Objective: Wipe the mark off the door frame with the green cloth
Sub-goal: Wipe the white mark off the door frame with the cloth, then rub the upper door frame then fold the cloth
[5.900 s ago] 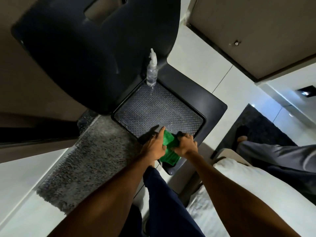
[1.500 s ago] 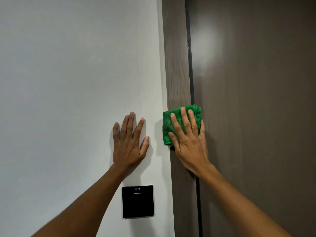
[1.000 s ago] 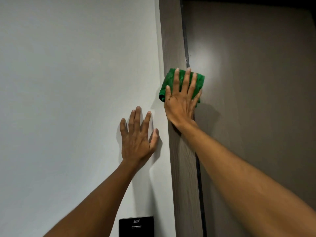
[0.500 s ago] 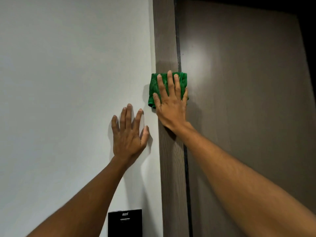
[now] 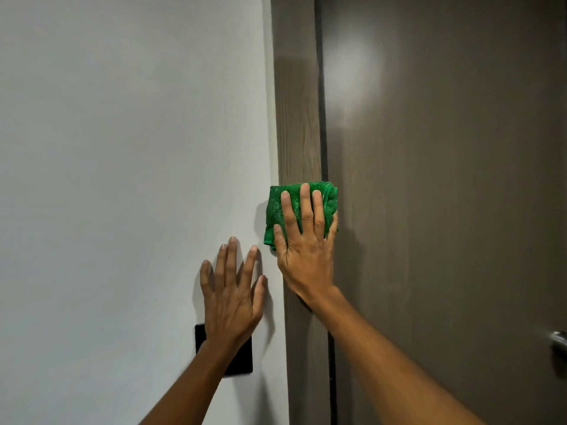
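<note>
Right hand point(image 5: 306, 256), grip flat, presses green cloth point(image 5: 294, 204) over door frame point(image 5: 299, 118), hiding any mark.

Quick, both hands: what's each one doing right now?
Left hand: open, empty, flat on the wall.
Right hand: open, pressing the cloth against the door frame.
</note>
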Available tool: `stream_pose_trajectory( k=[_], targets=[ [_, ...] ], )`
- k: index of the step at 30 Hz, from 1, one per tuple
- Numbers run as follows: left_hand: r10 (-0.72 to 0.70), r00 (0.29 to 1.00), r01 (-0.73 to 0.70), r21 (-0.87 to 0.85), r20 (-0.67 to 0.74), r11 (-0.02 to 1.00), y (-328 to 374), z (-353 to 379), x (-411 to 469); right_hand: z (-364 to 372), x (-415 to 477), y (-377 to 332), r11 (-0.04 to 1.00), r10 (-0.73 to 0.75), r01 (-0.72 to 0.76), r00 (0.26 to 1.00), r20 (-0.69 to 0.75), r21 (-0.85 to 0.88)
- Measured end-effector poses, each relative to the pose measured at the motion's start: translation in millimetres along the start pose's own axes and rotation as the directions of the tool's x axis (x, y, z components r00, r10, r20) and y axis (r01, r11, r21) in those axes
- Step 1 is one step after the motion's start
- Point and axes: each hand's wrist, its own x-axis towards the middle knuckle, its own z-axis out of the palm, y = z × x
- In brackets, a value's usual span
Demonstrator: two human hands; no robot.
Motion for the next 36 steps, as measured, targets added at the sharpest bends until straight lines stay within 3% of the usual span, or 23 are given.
stream_pose_trajectory(
  k=[12,17,21,22,23,24,29,31,33,35,36],
  targets=[
    [0.061,0.988,-0.043,-0.126,0.142,0.991,-8.6,-7.2,-18.2,4.4,-125.3,-0.4,0.999,0.051,-0.052,0.985,0.163,0.001],
    [0.067,0.953,-0.011,-0.188,0.295,0.982,4.1,-30.6,-48.7,-19.2,-183.7,1.8,0.994,0.06,-0.089,0.931,0.361,0.064],
    [0.0,0.942,0.087,-0.245,0.335,0.966,26.9,-37.2,-81.0,-38.3,-189.1,2.7,0.981,0.081,-0.145,0.911,0.405,0.13],
    [-0.027,0.952,0.112,-0.267,0.304,0.957,34.4,-39.3,-92.6,-47.7,-191.9,0.7,0.982,0.077,-0.133,0.931,0.357,0.135],
    [-0.05,0.952,0.142,-0.292,0.301,0.946,34.6,-40.2,-86.2,-45.0,-179.1,-2.1,0.969,0.091,-0.16,0.939,0.33,0.188],
    [-0.029,0.931,0.166,-0.348,0.365,0.923,53.9,-38.8,-116.2,-59.1,-205.4,-1.5,0.958,0.199,-0.258,0.911,0.362,0.122],
    [-0.03,0.974,0.143,-0.507,0.226,0.85,70.9,-50.3,-111.3,-73.4,-186.1,11.8,0.843,0.311,-0.424,0.887,0.343,0.332],
    [-0.021,0.948,0.223,-0.613,0.319,0.758,84.6,-50.8,-126.1,-81.5,-203.6,23.2,0.798,0.426,-0.539,0.821,0.38,0.269],
    [0.017,0.902,0.302,-0.659,0.431,0.689,100.7,-55.9,-151.2,-92.3,-236.4,38.5,0.694,0.561,-0.69,0.697,0.446,0.205],
    [0.073,0.833,0.387,-0.671,0.549,0.632,123.2,-54.7,-179.0,-105.9,-276.4,58.4,0.493,0.66,-0.856,0.486,0.573,0.157],
    [0.082,0.779,0.466,-0.662,0.621,0.587,136.3,-53.0,-192.5,-113.5,-297.3,71.0,0.331,0.676,-0.931,0.349,0.649,0.155]
  ],
)
